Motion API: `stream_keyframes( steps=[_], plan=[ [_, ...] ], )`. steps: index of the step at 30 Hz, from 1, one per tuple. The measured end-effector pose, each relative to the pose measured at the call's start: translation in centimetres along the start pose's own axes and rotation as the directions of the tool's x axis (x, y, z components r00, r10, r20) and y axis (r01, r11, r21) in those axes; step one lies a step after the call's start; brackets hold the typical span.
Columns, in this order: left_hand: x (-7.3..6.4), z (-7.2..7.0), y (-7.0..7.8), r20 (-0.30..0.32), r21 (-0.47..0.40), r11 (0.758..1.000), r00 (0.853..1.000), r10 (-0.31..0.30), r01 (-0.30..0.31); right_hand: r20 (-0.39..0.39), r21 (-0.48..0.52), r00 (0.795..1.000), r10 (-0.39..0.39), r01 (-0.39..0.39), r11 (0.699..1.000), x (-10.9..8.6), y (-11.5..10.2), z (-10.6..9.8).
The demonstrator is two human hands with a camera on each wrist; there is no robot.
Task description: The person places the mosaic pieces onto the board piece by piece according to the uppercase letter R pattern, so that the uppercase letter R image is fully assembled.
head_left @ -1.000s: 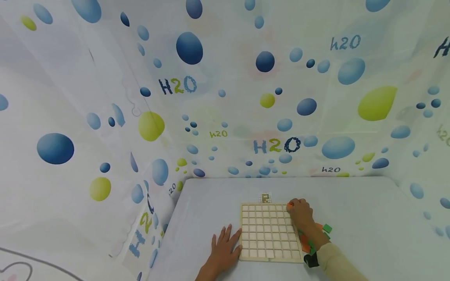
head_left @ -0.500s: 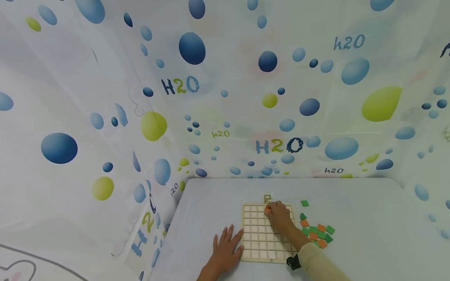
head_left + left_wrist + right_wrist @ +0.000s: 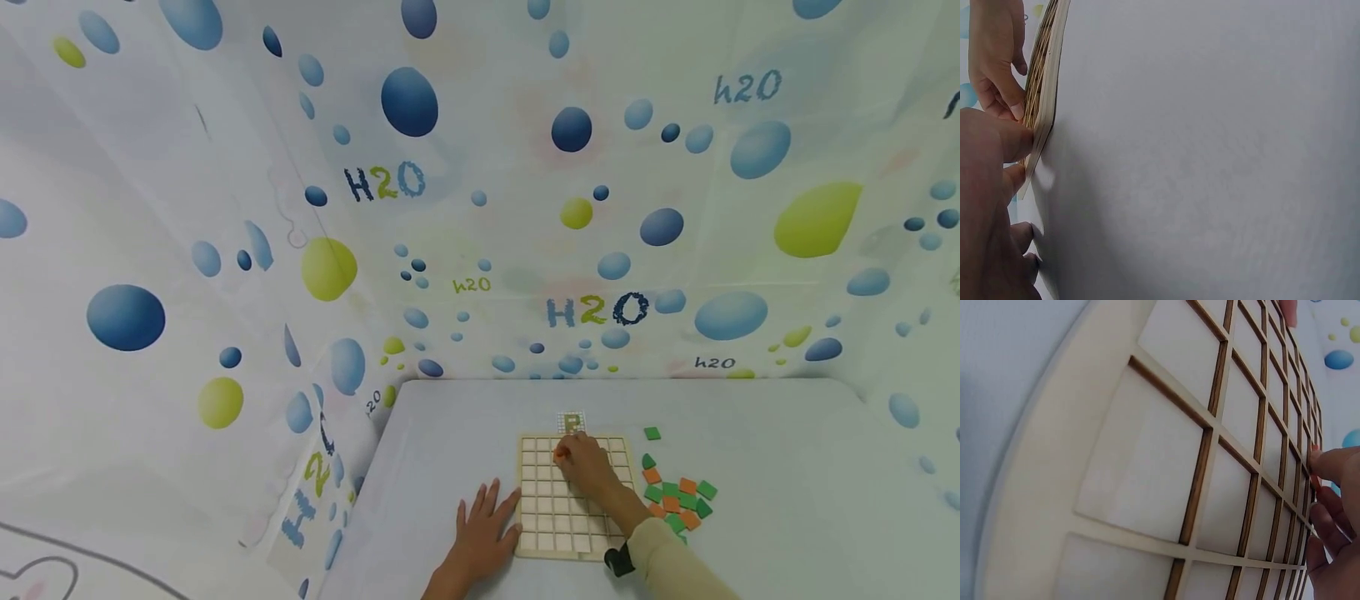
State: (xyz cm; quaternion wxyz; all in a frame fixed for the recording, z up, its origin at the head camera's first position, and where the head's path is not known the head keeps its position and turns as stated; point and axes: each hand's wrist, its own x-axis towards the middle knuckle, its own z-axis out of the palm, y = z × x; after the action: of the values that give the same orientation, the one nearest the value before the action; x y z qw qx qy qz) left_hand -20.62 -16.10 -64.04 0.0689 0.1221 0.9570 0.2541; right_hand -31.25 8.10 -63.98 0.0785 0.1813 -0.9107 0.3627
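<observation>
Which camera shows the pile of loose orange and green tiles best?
The head view: the tile pile lies on the table right of the wooden grid board. Neither wrist view shows it; the left shows only the board's edge, the right its empty cells.

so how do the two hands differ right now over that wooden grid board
The left hand lies flat with fingers spread, pressing the wooden grid board's left edge; the right hand is curled, pinching an orange tile over the board's upper cells. The left holds nothing; the right holds the tile. Both are bare and touch the board.
</observation>
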Motion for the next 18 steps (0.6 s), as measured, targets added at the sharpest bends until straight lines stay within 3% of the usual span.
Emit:
stream_keyframes(
  steps=[7,18],
  plan=[
    [0.28,0.29,-0.27,-0.014,0.007,1.0,1.0,0.003,-0.003,0.027,-0.07,0.996,-0.09,0.091,0.993,0.07,0.22,0.07],
    [-0.06,0.28,-0.17,-0.012,0.009,1.0,1.0,-0.003,0.003,0.016,-0.148,0.991,-0.135,0.136,0.98,-0.49,-0.41,-0.34]
  ],
)
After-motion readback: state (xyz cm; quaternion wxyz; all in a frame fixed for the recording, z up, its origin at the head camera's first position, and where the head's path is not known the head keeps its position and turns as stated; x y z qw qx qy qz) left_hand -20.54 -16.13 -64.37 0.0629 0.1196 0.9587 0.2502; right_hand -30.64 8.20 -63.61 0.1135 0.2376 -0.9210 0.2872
